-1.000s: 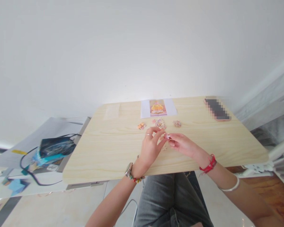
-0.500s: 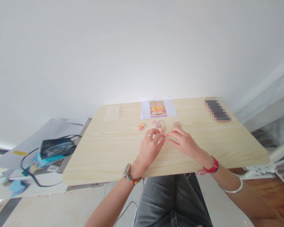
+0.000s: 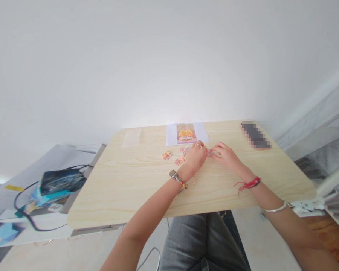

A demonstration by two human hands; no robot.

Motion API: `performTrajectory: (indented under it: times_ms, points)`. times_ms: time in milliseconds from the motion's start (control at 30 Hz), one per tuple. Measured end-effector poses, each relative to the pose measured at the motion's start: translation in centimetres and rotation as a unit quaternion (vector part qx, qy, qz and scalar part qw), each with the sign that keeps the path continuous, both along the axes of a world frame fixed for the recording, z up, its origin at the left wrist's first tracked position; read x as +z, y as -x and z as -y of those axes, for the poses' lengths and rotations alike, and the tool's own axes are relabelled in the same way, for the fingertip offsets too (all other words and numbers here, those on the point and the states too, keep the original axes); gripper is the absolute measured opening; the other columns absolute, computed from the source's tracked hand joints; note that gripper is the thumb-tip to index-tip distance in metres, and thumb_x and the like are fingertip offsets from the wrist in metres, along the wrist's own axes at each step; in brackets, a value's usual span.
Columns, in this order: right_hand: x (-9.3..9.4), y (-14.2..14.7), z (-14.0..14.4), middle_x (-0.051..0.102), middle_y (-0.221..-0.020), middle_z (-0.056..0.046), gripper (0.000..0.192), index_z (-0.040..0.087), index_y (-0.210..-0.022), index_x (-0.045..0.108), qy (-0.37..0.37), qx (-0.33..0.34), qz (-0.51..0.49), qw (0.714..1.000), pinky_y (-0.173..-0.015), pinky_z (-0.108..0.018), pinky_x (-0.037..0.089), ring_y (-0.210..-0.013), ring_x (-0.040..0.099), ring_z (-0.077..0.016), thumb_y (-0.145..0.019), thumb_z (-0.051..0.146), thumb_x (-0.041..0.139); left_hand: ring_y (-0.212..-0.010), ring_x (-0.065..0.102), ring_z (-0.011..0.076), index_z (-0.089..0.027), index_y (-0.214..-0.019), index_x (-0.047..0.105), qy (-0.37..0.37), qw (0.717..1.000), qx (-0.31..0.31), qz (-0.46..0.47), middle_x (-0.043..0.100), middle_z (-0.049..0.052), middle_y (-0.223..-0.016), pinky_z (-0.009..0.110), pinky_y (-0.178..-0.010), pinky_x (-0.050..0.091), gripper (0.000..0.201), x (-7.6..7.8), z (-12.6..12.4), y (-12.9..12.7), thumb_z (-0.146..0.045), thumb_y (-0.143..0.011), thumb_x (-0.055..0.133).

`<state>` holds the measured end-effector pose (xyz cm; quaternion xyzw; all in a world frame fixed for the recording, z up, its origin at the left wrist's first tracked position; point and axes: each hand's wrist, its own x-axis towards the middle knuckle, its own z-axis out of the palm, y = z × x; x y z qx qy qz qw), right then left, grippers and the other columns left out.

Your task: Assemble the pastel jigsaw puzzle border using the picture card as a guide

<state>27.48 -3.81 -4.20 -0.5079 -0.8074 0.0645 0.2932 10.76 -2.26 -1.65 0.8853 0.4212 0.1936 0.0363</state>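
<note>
Here, listed near to far:
Lap: grey trousers (image 3: 197, 241) at the lower edge, below the worktop's near edge.
Forearms: both reaching forward over the worktop (image 3: 124, 188); silver bangle (image 3: 274, 208) and red cord bracelet (image 3: 250, 183) on the right arm, watch and bead bracelet (image 3: 177, 178) on the left wrist.
Left hand (image 3: 196, 157): palm down at the worktop's far middle, ring on one finger, fingers curled toward the right hand's fingertips; grip on a piece cannot be told, the fingertips too small to read.
Right hand (image 3: 226, 155): just beside the left hand, fingers extended toward it, tips almost meeting; a small pinkish piece (image 3: 209, 153) seems to lie between the two sets of fingertips, held or merely touched cannot be told.
Loose puzzle pieces (image 3: 179, 160): small cluster flat on the worktop, just left of the left hand; a second cluster (image 3: 166, 155) further left, apart from the hands.
Reference picture (image 3: 185, 133): white sheet with a yellow-and-pink print, flat at the far edge, just beyond the hands.
Phone (image 3: 255, 135): pixelated, flat at the far right corner, well apart from the hands.
Side surface: lower table at left, bearing a dark bag (image 3: 62, 180) and a black cable (image 3: 25, 214).
Background: plain white wall (image 3: 158, 56).
</note>
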Motion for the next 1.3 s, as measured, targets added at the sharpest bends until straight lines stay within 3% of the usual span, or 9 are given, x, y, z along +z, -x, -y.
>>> performTrajectory:
  times_ms: [167, 400, 567, 733, 900, 1067, 1300]
  points:
    - [-0.6, -0.8, -0.7, 0.055, -0.085, -0.005, 0.021, 0.019, -0.089, 0.065, 0.021, -0.002, 0.024, 1.0, -0.07, -0.029, 0.046, -0.075, 0.056, -0.0161, -0.084, 0.035, 0.051, -0.089, 0.053, 0.0209, -0.018, -0.096, 0.057, -0.002, 1.0, -0.005, 0.003, 0.051, 0.01, -0.101, 0.035, -0.073, 0.049, 0.016, 0.0, 0.0, 0.5, -0.017, -0.081, 0.053]
    - [0.2, 0.0, 1.3, 0.055, -0.089, -0.006, 0.021, 0.02, -0.099, 0.063, 0.017, 0.005, 0.016, 1.0, -0.076, -0.03, 0.047, -0.081, 0.057, -0.017, -0.086, 0.027, 0.048, -0.092, 0.053, 0.0205, -0.019, -0.1, 0.056, -0.005, 0.997, 0.07, 0.042, 0.049, 0.007, -0.103, 0.038, -0.08, 0.049, 0.023, 0.2, 2.7, 7.5, -0.014, -0.077, 0.057]
    - [0.9, 3.4, 3.6, 0.055, -0.093, -0.007, 0.017, 0.019, -0.094, 0.064, 0.052, 0.099, 0.014, 0.994, -0.079, -0.031, 0.046, -0.087, 0.057, -0.0179, -0.083, 0.019, 0.051, -0.091, 0.053, 0.0199, -0.021, -0.101, 0.055, 0.005, 0.995, 0.078, 0.058, 0.048, 0.007, -0.104, 0.038, -0.079, 0.051, 0.031, -0.9, 5.2, 10.8, -0.011, -0.073, 0.061]
    - [1.0, 6.3, 4.2, 0.055, -0.09, -0.006, 0.017, 0.019, -0.095, 0.064, 0.099, 0.135, 0.05, 0.985, -0.075, -0.03, 0.046, -0.083, 0.056, -0.0166, -0.083, 0.015, 0.052, -0.096, 0.053, 0.0209, -0.02, -0.099, 0.056, 0.031, 0.996, 0.074, 0.043, 0.048, 0.008, -0.106, 0.038, -0.081, 0.051, 0.027, -1.8, 6.9, 10.5, -0.01, -0.074, 0.06]
    - [0.0, 6.7, 3.5, 0.056, -0.087, -0.007, 0.012, 0.014, -0.086, 0.064, 0.108, 0.128, 0.081, 0.983, -0.072, -0.031, 0.047, -0.081, 0.056, -0.0177, -0.083, 0.015, 0.052, -0.098, 0.053, 0.0213, -0.02, -0.097, 0.057, 0.046, 0.996, 0.065, 0.03, 0.049, 0.008, -0.106, 0.037, -0.08, 0.052, 0.027, -2.2, 7.5, 9.4, -0.009, -0.073, 0.06]
    - [0.2, 6.5, 3.3, 0.062, -0.081, -0.005, 0.016, 0.018, -0.082, 0.067, 0.121, 0.111, -0.03, 0.986, -0.072, -0.03, 0.046, -0.078, 0.058, -0.0156, -0.083, 0.013, 0.052, -0.105, 0.05, 0.0219, -0.024, -0.1, 0.057, -0.01, 0.998, 0.045, 0.048, 0.05, 0.006, -0.105, 0.037, -0.082, 0.052, 0.029, -2.4, 7.1, 8.6, -0.008, -0.075, 0.058]
    - [0.8, 6.0, 2.6, 0.065, -0.067, -0.001, 0.016, 0.018, -0.075, 0.07, 0.248, 0.093, -0.118, 0.957, -0.056, -0.024, 0.042, -0.061, 0.056, -0.0135, -0.078, 0.027, 0.058, -0.095, 0.052, 0.019, -0.021, -0.088, 0.06, -0.108, 0.991, 0.017, 0.079, 0.053, 0.007, -0.103, 0.032, -0.075, 0.052, 0.013, -2.1, 6.7, 8.2, -0.014, -0.083, 0.05]
